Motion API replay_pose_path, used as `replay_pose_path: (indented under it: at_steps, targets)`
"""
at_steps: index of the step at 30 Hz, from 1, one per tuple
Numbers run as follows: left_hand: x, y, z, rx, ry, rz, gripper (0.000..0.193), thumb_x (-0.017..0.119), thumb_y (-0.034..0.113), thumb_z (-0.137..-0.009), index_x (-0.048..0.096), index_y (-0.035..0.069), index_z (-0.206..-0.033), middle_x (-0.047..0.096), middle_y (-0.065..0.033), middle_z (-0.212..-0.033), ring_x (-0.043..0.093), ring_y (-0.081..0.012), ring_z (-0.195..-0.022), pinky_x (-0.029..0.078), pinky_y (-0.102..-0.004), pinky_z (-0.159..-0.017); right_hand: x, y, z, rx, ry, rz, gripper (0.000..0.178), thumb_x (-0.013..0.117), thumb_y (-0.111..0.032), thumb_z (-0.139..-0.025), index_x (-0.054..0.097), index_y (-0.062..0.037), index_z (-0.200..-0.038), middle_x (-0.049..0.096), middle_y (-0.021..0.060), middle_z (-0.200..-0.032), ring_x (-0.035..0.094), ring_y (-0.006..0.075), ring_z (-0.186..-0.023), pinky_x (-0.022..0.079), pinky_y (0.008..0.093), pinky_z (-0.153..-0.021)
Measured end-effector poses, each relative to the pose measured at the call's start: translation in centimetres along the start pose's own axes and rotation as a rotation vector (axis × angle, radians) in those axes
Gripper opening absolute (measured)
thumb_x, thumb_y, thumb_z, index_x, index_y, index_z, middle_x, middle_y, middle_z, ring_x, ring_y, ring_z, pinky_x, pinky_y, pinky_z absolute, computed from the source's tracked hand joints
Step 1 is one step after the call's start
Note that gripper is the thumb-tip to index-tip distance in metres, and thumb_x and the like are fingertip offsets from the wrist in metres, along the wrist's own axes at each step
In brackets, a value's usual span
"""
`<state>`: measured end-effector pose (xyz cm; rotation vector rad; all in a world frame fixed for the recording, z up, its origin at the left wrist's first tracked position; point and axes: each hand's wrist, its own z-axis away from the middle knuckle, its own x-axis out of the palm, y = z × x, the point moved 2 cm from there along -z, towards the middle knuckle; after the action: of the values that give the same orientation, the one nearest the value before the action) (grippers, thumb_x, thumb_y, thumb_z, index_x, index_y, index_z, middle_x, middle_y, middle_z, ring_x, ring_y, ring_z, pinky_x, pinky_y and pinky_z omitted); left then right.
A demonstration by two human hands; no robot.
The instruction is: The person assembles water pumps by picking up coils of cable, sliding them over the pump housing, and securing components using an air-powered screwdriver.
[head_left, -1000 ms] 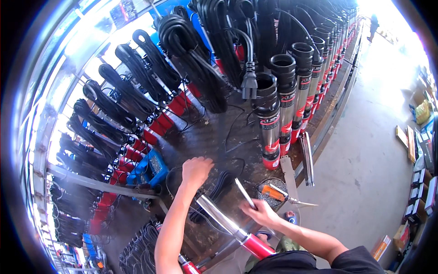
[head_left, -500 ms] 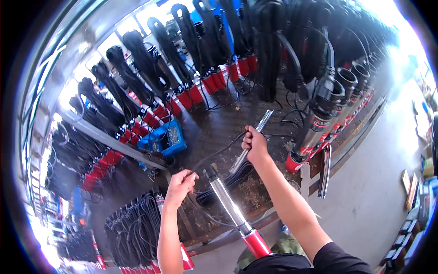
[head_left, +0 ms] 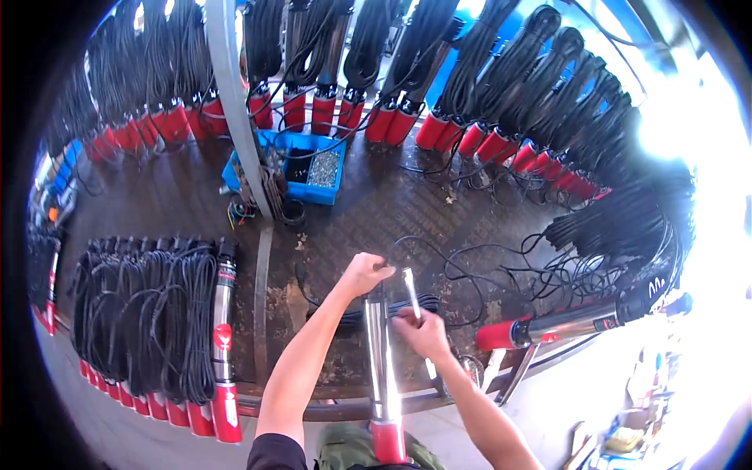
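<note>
Since half a second earlier: right hand (head_left: 423,333) dropped beside left hand (head_left: 366,272). Right grip closed on thin silver metal strip (head_left: 411,291); left closed over top of long steel cylindrical pump with red base (head_left: 384,368), leaning on rusty steel counter (head_left: 345,219).

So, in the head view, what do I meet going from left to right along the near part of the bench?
Bundles of black cable → upright pump with red base → left hand → steel pump tube → right hand holding a thin metal strip → pump lying on its side.
</note>
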<state>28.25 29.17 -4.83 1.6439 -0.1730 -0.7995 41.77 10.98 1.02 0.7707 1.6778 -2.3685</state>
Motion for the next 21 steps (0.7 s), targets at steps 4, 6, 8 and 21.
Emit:
replay_pose_path:
  at_steps: [4,6,8,21]
  targets:
    - [1.4,-1.0,-0.8,-0.049,0.073,0.351,0.029,0.068,0.019,-0.093,0.071,-0.008,-0.083,0.074,-0.01,-0.076,0.062,-0.0095,-0.065,0.048,-0.0288,-0.059,2.3,-1.1,-1.3,-0.074,0.04,0.259,0.036,0.083,-0.03,-0.076,0.07,-0.0013,-0.093,0.067,0.009,-0.07,0.065,0.0197,-0.065,0.052,0.0332,-0.065]
    - [1.9,-1.6,-1.1,-0.02,0.148,0.416,0.027,0.067,0.018,-0.093,0.072,-0.007,-0.083,0.074,-0.0092,-0.076,0.062,-0.0093,-0.065,0.048,-0.0279,-0.059,2.8,-2.5,-2.8,-0.08,0.091,0.284,0.035,0.083,-0.027,-0.074,0.069,-0.0012,-0.093,0.069,0.011,-0.073,0.069,0.0246,-0.069,0.053,0.036,-0.068]
    - [1.8,-2.3,-1.0,-0.044,0.175,0.261,0.022,0.064,0.014,-0.092,0.074,-0.005,-0.087,0.073,-0.0065,-0.076,0.063,-0.0092,-0.066,0.049,-0.0263,-0.061,3.0,-3.0,-4.6,-0.143,0.172,0.201,0.036,0.081,-0.028,-0.074,0.068,-0.0014,-0.095,0.069,0.0111,-0.073,0.068,0.0245,-0.068,0.052,0.0366,-0.068]
    - [1.4,-2.2,0.1,-0.152,0.167,0.912,0.028,0.061,0.016,-0.097,0.066,-0.002,-0.077,0.074,-0.0151,-0.085,0.067,-0.0145,-0.071,0.054,-0.0287,-0.065,2.7,3.2,2.0,0.037,0.104,-0.123,0.043,0.056,-0.03,-0.1,0.06,-0.0039,-0.134,0.065,0.0159,-0.104,0.063,0.0222,-0.097,0.049,0.0331,-0.087]
